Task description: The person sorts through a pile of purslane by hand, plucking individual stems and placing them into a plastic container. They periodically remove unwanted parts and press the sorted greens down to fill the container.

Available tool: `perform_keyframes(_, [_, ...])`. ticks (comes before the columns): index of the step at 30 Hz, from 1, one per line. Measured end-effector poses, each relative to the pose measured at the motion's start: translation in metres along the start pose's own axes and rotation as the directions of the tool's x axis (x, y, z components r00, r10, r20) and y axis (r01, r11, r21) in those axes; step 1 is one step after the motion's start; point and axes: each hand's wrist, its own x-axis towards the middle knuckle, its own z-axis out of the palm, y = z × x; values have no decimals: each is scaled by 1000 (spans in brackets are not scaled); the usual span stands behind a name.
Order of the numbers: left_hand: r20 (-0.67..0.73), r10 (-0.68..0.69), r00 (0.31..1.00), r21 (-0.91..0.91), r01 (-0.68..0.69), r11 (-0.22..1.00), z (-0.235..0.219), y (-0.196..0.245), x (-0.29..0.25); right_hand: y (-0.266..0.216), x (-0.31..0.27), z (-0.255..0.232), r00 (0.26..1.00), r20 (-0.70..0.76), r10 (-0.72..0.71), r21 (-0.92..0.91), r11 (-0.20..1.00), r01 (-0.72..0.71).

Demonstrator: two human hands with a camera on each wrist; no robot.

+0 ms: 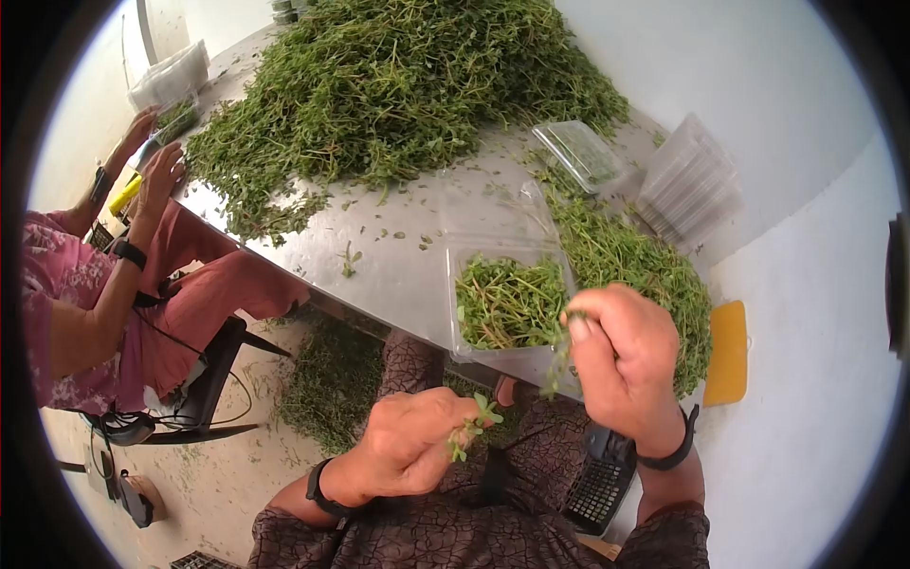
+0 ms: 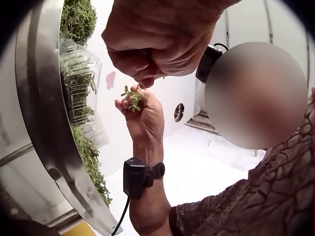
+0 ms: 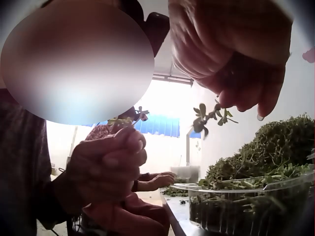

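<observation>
In the head view the left hand [image 1: 412,443], low before the lap, pinches a small leafy sprig [image 1: 469,436]. Higher and to the right, the right hand [image 1: 626,356] pinches another green sprig [image 1: 555,368] by thumb and forefinger beside the clear box's right front corner. That box [image 1: 459,355] stands at the table's near edge, filled with cut greens [image 1: 507,299], its lid raised behind it. In the right wrist view, the sprig [image 3: 211,118] hangs from the right hand's fingers above the filled box [image 3: 246,206].
A large heap of greens [image 1: 398,85] covers the table's back. Loose greens [image 1: 645,275], a closed box [image 1: 578,156] and stacked empty boxes [image 1: 689,180] lie to the right. Another person [image 1: 104,313] sits at the left. Scattered greens [image 1: 332,389] cover the floor below.
</observation>
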Motion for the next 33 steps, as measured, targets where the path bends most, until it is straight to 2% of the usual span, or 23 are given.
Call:
perform_keyframes(2, [3,11,1000,46,-11,999,-4,-2,-1,9,12,6,999,9,-35,-36,999,35])
perform_keyframes(4, [-24,23,999,98,-21,995,-7,-4,-2,17,19,14,996,-53,68,99,993,-62])
perform_keyframes(5, [-30,21,999,99,-18,995,-9,-5,-3,14,22,12,986,-20,166,155,975,-161])
perform_keyframes(6, [-37,-15,999,98,18,995,-11,-6,-4,15,25,15,986,-15,164,157,975,-160])
perform_keyframes(8, [-44,-51,998,96,55,994,-12,-7,-4,16,31,21,967,-52,248,336,917,-217])
perform_keyframes(9, [-58,-43,997,98,49,994,-13,-9,-4,18,33,25,964,-21,266,373,896,-240])
perform_keyframes(12, [-99,-15,995,97,25,995,-10,-14,-5,26,29,34,949,43,312,346,887,-307])
perform_keyframes(13, [-121,7,993,93,5,996,-10,-16,-5,31,28,40,969,5,247,342,910,-233])
perform_keyframes(14, [-125,4,992,93,8,996,-11,-16,-5,35,27,43,969,9,246,343,910,-234])
perform_keyframes(16, [-95,-5,995,126,17,992,-12,-16,-5,39,24,45,979,0,203,280,940,-194])
perform_keyframes(20, [-91,-26,995,131,38,991,-11,-16,-3,42,20,45,971,75,229,208,948,-240])
perform_keyframes(22, [-82,-72,994,113,82,990,-11,-17,-5,43,18,45,972,90,216,72,972,-223])
perform_keyframes(23, [-83,-71,994,114,81,990,-11,-18,-6,43,18,44,973,90,214,72,973,-221])
perform_keyframes(25, [-73,-55,996,138,65,988,-10,-20,-8,42,18,42,994,84,73,-62,996,-67])
perform_keyframes(26, [-73,-54,996,138,64,988,-9,-21,-8,43,18,42,994,83,72,-62,996,-67])
perform_keyframes(28, [-86,-49,995,130,60,990,-7,-21,-8,47,16,43,996,83,-31,-166,985,44])
perform_keyframes(33, [-61,-37,997,159,47,986,-8,-19,-9,39,17,42,989,145,-2,-265,963,41])
